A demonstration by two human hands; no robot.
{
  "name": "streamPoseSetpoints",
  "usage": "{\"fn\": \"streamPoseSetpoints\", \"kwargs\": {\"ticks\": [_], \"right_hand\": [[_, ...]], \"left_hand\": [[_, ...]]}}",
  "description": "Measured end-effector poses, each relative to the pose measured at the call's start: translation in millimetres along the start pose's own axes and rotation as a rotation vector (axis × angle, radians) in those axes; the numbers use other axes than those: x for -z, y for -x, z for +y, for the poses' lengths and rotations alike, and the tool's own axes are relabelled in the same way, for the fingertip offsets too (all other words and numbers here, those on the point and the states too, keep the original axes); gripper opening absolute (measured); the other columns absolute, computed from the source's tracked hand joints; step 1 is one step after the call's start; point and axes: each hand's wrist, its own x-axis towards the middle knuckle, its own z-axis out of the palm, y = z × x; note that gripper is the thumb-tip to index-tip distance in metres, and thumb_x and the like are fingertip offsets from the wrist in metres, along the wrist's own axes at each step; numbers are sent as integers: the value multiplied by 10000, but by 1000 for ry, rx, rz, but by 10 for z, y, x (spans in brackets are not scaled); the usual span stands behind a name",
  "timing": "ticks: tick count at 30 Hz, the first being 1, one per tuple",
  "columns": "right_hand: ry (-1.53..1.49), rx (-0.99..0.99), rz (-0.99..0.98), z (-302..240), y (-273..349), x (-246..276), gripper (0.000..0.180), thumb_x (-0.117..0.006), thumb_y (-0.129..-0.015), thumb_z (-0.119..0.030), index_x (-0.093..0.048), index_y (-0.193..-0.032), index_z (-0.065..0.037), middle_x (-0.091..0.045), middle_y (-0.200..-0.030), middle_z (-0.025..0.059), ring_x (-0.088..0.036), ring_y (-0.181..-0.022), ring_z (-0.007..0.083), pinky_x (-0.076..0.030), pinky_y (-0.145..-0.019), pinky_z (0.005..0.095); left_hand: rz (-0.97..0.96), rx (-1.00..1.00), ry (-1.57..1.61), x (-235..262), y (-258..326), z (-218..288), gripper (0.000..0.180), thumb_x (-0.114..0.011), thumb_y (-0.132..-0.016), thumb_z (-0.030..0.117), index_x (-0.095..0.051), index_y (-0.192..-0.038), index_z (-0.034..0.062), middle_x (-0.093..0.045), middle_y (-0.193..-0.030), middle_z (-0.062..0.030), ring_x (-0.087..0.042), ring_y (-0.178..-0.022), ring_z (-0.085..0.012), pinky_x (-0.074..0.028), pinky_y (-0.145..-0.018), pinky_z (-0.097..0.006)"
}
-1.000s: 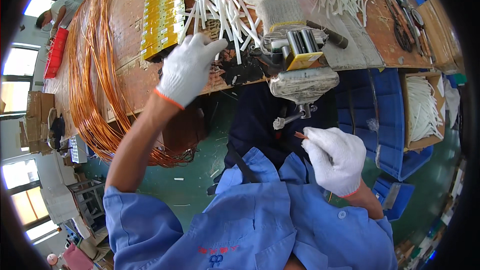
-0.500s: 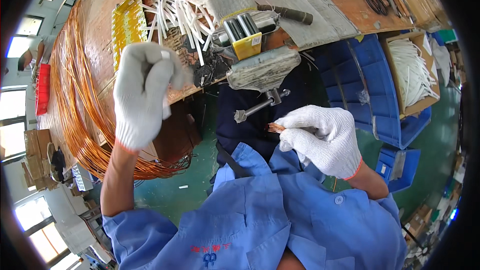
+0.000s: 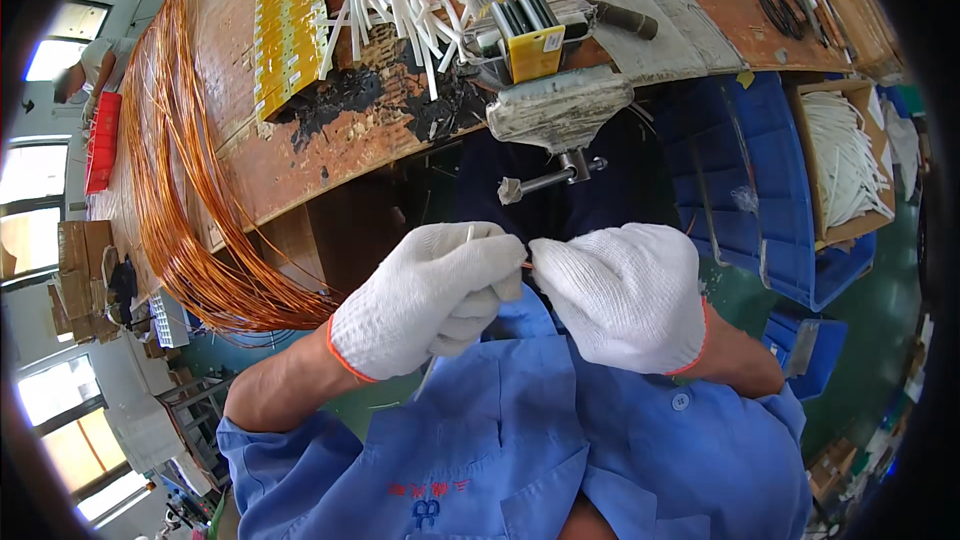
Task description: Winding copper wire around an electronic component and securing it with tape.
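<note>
My left hand (image 3: pixel 440 290), in a white knit glove, is closed with its fingertips pinched together in front of my chest. The tip of a thin white tube (image 3: pixel 470 233) sticks up from its fingers. Facing it, my right hand (image 3: pixel 630 295), gloved the same way, is closed on copper wires (image 3: pixel 527 264). Only a short bit of copper shows between the two hands, which nearly touch. Most of the tube and wires is hidden by the gloves.
Ahead stands a vise (image 3: pixel 560 105) with a yellow-faced block (image 3: pixel 535 50) in it. White tubes (image 3: pixel 400 5) lie beside a yellow tray (image 3: pixel 290 35). A copper wire coil (image 3: pixel 175 190) hangs at left; a carton of tubes (image 3: pixel 845 155) is at right. Another person (image 3: pixel 100 65) is far left.
My left hand has come down and right from above the bench edge to meet my right hand. The copper wire ends, bare before, are now mostly covered by the gloves.
</note>
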Motion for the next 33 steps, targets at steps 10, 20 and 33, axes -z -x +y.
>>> {"fn": "streamPoseSetpoints", "kwargs": {"ticks": [10, 20, 33], "right_hand": [[-277, -154, -3, -18, -87, 134, 304, -901, -858, -119, -808, -1138, -47, -751, -852, 69, -752, -697, 235, -576, -584, 343], [-515, -303, -47, -50, -164, 189, 242, -897, -890, -106, -828, -1120, -77, -801, -924, 104, -789, -749, 274, -614, -653, 351], [43, 52, 15, 37, 25, -37, 356, -877, -849, -113, -796, -1195, -82, -674, -785, 14, -658, -596, 184, -497, -505, 340]], "left_hand": [[71, -314, -123, -88, 12, -136, 170, -588, -1127, 162, -635, -1013, 44, -520, -721, 36, -422, -544, -49, -342, -481, -251], [162, -1040, -1080, 53, -85, -160, 82, -604, -1045, 28, -661, -1004, -14, -680, -805, -66, -655, -641, -153, -515, -584, -358], [-57, -75, 117, 12, -92, -66, 165, -631, -1105, 197, -622, -1011, 62, -470, -706, 73, -349, -546, -26, -254, -481, -233]]}}
